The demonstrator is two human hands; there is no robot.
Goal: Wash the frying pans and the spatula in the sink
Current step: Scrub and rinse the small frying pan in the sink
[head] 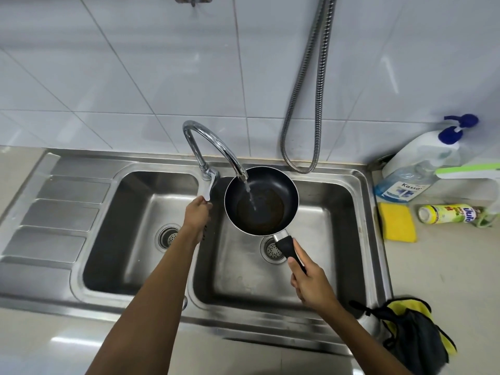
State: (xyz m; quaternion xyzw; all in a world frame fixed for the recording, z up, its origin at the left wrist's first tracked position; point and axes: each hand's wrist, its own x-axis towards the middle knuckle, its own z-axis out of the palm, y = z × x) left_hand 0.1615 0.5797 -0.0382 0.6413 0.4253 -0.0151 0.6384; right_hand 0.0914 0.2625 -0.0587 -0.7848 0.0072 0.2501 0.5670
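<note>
1. Water [250,194] ran from the faucet spout [241,174] into the small black frying pan [270,185]. The pan appeared to be held up over the right basin [338,253] of the double sink, above its drain rather than resting on the floor. A brownish film lay across the pan's base.
2. The right grip [308,282] was closed round the pan's black handle [289,251], with the thumb laid along the top and the fingers wrapped beneath.
3. The left grip [198,212] sat at the tip of the tap lever [209,189] and touched it. Whether its fingers curled round the lever could not be told, because the back of the hand hid them.
4. This looked like the first rinse, so the task seemed to be at an early stage. A moderate flow would suit the step best, since a hard stream on a shallow pan would likely spray over the rim onto the table.
5. Tipping the pan slightly away from the handle and swirling it would probably let the water sweep the film loose. The firm wrap on the handle needed to hold as the pan filled and grew heavier.
6. The yellow sponge [396,221] and the dish soap bottle [446,213], which lay on its side, were on the table just right of the sink. The left grip would have to leave the lever to fetch them.
7. No second pan or spatula showed plainly. A dark shape under the left wrist was too hidden to name.
</note>
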